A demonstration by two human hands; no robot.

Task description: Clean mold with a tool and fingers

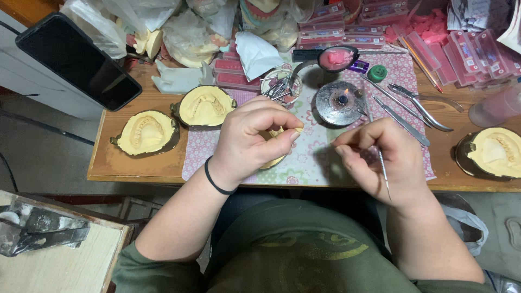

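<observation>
My left hand [251, 138] is curled around a yellow plaster dental cast [275, 160], which shows only at its edges under the fingers. A black band sits on that wrist. My right hand [382, 160] pinches a thin metal carving tool [383, 169] whose shaft runs down past the palm; its tip is hidden by the fingers. Both hands hover over a floral mat [315, 152] at the front of the wooden table [135, 163]. A small lit burner [340, 103] stands just beyond the hands.
Two yellow casts in metal flasks [147, 133] [205, 107] lie to the left, another [493, 153] at the right edge. Metal pliers and tools [418, 108], a cup of instruments [280, 87], a bowl of pink wax [337, 57], pink boxes and plastic bags crowd the back. A dark phone [78, 61] lies far left.
</observation>
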